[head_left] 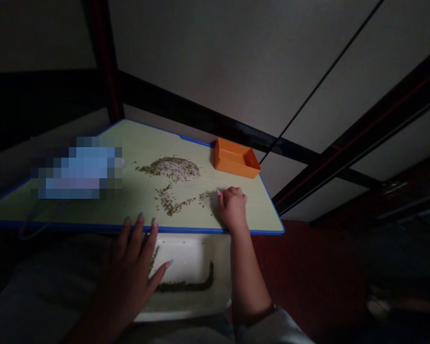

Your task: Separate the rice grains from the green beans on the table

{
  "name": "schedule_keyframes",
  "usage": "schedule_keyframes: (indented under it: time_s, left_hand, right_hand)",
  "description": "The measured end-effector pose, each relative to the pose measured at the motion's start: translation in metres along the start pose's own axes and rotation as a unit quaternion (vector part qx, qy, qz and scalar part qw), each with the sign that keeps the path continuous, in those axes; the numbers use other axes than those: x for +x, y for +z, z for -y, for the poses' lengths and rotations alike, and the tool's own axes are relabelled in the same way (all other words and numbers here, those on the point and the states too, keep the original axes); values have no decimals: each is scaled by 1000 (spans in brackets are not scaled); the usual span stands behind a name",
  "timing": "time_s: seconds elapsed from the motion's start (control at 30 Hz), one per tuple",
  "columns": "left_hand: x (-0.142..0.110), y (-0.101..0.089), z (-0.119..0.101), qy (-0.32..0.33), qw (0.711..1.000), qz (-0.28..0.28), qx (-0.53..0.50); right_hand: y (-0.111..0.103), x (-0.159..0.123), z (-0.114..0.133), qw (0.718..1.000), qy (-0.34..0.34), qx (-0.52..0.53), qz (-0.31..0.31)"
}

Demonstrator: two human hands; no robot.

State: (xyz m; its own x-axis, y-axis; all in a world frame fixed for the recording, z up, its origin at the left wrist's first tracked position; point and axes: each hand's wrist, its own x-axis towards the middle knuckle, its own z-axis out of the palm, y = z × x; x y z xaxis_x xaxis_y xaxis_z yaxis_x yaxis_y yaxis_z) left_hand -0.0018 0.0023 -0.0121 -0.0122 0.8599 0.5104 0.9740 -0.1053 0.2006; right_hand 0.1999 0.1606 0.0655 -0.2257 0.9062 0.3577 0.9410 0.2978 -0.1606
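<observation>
My right hand [232, 206] rests on the right part of the small table [136, 138], its fingers curled together; what they hold, if anything, is hidden. Just left of its fingertips lies a thin trail of small green-brown grains [172, 206], mung-bean-like. Behind the trail is a larger pile [175, 167] where such grains mix with pale ones. My left hand [132, 258] is open with fingers spread, at the table's front edge and over the left side of a white tray [186, 315]. Dark green-brown grains [186, 286] line the tray's near side and corners.
An orange open box [236, 160] stands at the table's back right corner. At the left, a blurred-out bluish object [82, 169] sits on the table, with a pale cable [36, 234] looping over the front edge. Pale panels [236, 62] with dark trim rise behind the table.
</observation>
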Motion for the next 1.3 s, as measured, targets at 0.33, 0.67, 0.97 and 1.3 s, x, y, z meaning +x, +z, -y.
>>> schedule_keyframes:
  time_s: [0.33,0.67,0.97,1.3]
  left_hand:
    - [0,6,7,24,1000,-13,-15]
    - [-3,6,10,30,999,-17,-28]
    - [-3,7,12,33,999,-26,-32]
    - [-2,8,12,34,999,-24,-32]
  right_hand:
    - [0,2,2,1000,3,2,12]
    - [0,7,7,1000,-7,-9,10]
    - [2,10,8,1000,16,-25,9]
    - [2,14,13,1000,7,-2,-13]
